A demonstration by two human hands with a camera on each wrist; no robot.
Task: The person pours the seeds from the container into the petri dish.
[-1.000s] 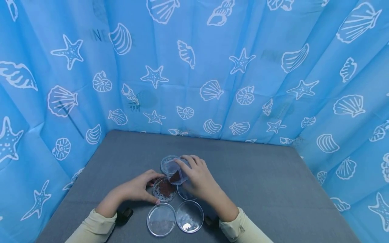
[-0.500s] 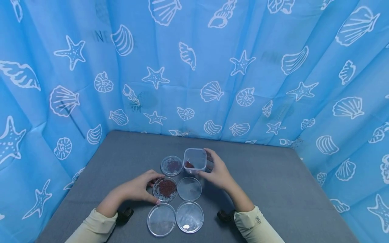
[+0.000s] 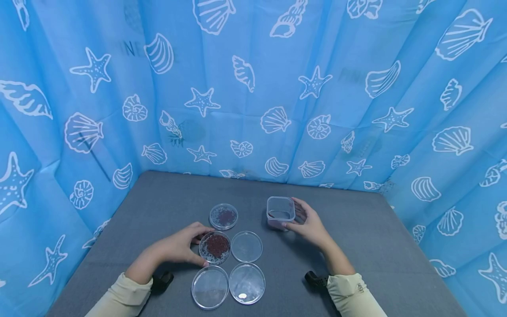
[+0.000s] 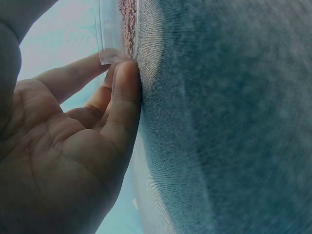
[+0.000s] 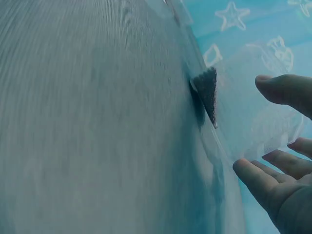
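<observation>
With thumb and fingers at its rim, my left hand [image 3: 180,244] holds a clear petri dish [image 3: 203,256] of reddish-brown granules [image 3: 217,245]. In the left wrist view, the fingertips pinch the edge of this dish [image 4: 110,36]. Farther right, my right hand [image 3: 314,226] grips a clear square plastic container [image 3: 281,206] by its right side. Some dark granules [image 5: 208,92] lie in one corner of it, as the right wrist view shows. The container is low over the table; whether it touches the cloth, I cannot tell.
Behind the left hand stands another petri dish [image 3: 223,215] with some granules. Clear round dishes lie at the front left [image 3: 210,287], at the front right [image 3: 247,284] and in the middle row [image 3: 247,246]. A grey table [image 3: 348,246] meets a blue shell-print curtain [image 3: 253,101].
The right hand has moved the container from a tilt over the granule-filled dish to upright on the right. The left hand stays at its dish.
</observation>
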